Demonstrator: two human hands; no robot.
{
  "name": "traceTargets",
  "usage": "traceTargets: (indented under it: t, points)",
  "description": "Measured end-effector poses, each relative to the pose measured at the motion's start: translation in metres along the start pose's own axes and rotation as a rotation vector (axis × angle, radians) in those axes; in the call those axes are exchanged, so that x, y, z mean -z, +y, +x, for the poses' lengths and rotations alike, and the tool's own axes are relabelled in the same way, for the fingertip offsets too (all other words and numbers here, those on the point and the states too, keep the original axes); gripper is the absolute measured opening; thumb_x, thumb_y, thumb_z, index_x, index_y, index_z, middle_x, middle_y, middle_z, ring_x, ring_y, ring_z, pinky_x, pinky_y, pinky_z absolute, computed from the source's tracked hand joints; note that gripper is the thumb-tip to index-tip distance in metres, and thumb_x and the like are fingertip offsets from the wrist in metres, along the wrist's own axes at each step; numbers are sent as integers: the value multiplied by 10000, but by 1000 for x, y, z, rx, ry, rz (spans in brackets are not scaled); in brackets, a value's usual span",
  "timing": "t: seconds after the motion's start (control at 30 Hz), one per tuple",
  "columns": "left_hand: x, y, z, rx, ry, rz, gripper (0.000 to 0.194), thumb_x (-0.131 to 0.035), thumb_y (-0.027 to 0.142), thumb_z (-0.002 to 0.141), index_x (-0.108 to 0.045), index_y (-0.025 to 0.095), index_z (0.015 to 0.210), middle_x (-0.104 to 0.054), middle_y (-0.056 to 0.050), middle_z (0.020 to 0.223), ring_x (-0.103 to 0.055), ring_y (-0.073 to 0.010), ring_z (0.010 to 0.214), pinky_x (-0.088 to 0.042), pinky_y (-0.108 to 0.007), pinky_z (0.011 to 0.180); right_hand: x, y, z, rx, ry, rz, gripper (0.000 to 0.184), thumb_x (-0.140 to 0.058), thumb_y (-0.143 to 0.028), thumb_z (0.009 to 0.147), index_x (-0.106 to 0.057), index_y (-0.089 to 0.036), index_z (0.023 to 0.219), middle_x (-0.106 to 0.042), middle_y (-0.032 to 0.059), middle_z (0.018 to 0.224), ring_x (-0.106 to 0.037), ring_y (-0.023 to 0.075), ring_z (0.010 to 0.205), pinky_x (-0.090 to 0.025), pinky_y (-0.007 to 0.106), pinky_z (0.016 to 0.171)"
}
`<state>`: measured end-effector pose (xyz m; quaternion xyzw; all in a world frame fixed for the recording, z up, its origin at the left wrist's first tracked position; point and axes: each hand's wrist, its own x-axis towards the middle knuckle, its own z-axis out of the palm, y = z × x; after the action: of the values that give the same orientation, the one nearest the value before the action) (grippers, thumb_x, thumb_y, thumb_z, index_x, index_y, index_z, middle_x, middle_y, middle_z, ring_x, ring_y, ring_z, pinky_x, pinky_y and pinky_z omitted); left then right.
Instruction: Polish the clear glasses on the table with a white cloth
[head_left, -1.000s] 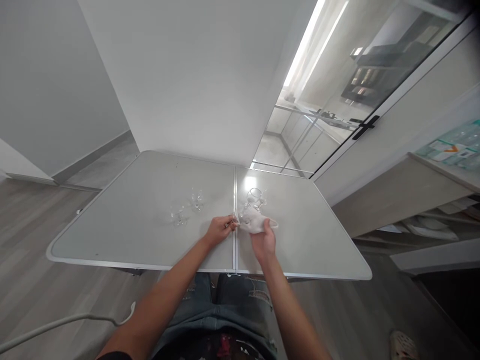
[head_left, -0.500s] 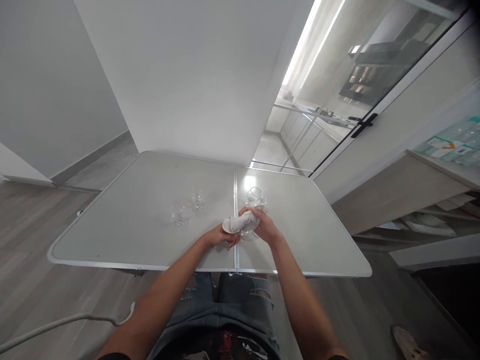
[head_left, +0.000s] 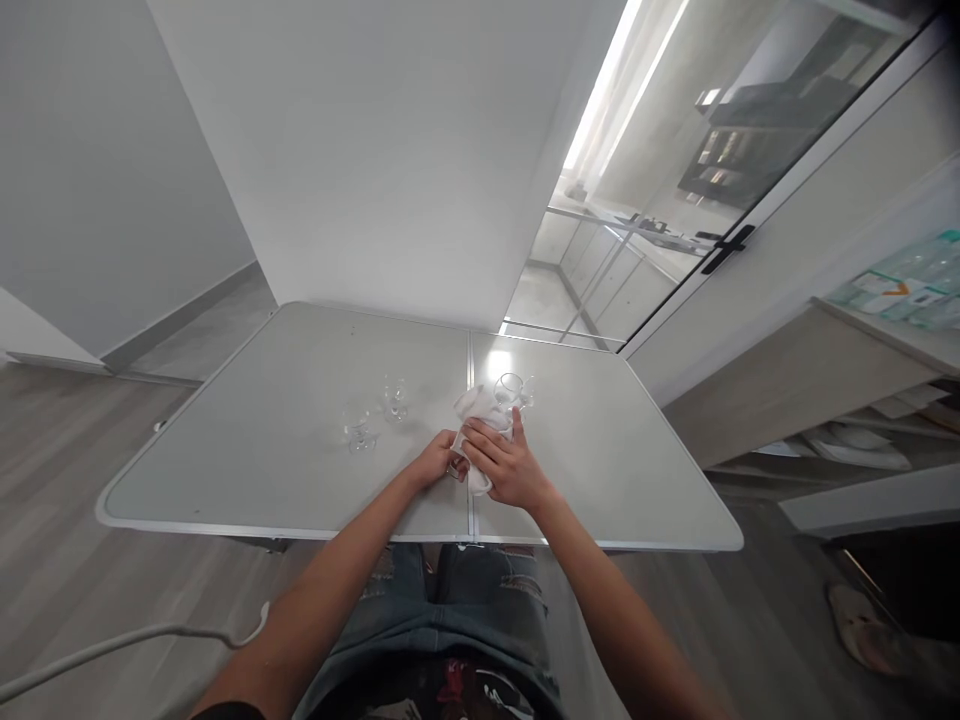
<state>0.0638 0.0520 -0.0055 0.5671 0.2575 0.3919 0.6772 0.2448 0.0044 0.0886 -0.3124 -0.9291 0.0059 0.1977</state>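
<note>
At the table's centre seam, my left hand (head_left: 437, 460) is closed around the lower part of a clear glass (head_left: 454, 470), mostly hidden by the cloth and fingers. My right hand (head_left: 506, 465) presses a white cloth (head_left: 481, 404) against that glass, fingers together and thumb up. Just beyond the cloth, a clear stemmed glass (head_left: 510, 388) stands with another piece of clear glassware at its right. Left of my hands are two more small stemmed glasses, a nearer glass (head_left: 360, 434) and a farther glass (head_left: 396, 402).
The pale folding table (head_left: 262, 430) has a metal rim and backs onto a white wall. A glass door (head_left: 600, 270) and a shelf (head_left: 817, 370) with wrapped bottles (head_left: 900, 285) are at the right. A shod foot (head_left: 859, 625) shows on the floor, lower right.
My right hand has turned over, its back now facing up, with the cloth bunched over the glass. The glass bowl that showed before is now covered. The foot at lower right has shifted.
</note>
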Motion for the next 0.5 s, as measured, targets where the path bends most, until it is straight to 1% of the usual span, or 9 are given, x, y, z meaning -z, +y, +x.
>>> traceTargets:
  t: [0.03,0.1,0.17,0.23,0.27,0.3,0.37,0.43,0.5]
  points:
    - [0,0,0,4,14,8,202,-604,289,747,-538,147,620,-566,3,518,-504,-99,464,-409,-214,475,-3,1,1,-20,10,5,481,-493,-138,857,-531,-272,1318,-561,90,1433,-437,317,1391,131,688,1160]
    - [-1,1,1,-6,39,51,242,-650,318,740,-538,145,612,-559,10,510,-490,-96,463,-387,-208,466,-3,1,6,-63,6,9,454,-524,-161,850,-553,-258,1292,-590,102,1387,-448,326,1372,77,669,1182]
    - [0,3,1,-30,28,128,288,-672,349,750,-552,138,594,-566,5,503,-491,-99,467,-374,-208,472,6,-1,16,-122,-34,1,393,-556,-179,835,-592,-225,1224,-637,122,1290,-491,324,1310,-33,631,1200]
    - [1,6,0,-48,-37,214,350,-655,379,791,-564,132,560,-580,-12,492,-503,-104,476,-378,-212,494,20,0,26,-189,-109,27,296,-574,-187,825,-631,-206,1114,-686,117,1130,-568,299,1169,-176,580,1177]
    - [1,7,0,-51,-77,244,382,-636,401,819,-572,131,556,-583,-18,485,-506,-106,477,-380,-214,504,28,3,30,-209,-158,79,239,-571,-185,824,-647,-207,1050,-700,99,1044,-598,277,1081,-246,546,1148]
    - [1,8,-1,-51,-112,263,412,-618,429,844,-581,130,562,-585,-22,481,-506,-105,474,-379,-214,508,35,7,33,-216,-211,169,184,-562,-187,832,-659,-211,987,-706,78,971,-614,255,1000,-309,506,1109]
    - [0,11,-2,-44,-159,271,469,-591,500,873,-590,130,585,-578,-22,474,-497,-100,456,-366,-211,498,47,19,34,-227,-303,461,147,-535,-242,876,-677,-215,903,-708,47,889,-624,224,901,-407,424,1009]
    - [0,12,-2,-25,-195,260,512,-586,563,873,-586,133,597,-566,-18,471,-495,-96,440,-362,-208,487,50,35,30,-303,-328,833,255,-505,-373,929,-695,-204,899,-711,45,892,-635,217,878,-460,368,911]
    - [0,11,-3,1,-242,236,533,-605,598,857,-580,134,596,-560,-16,476,-511,-98,436,-380,-210,490,44,49,23,-431,-274,1169,382,-508,-503,925,-702,-174,907,-713,66,909,-649,224,880,-482,349,850]
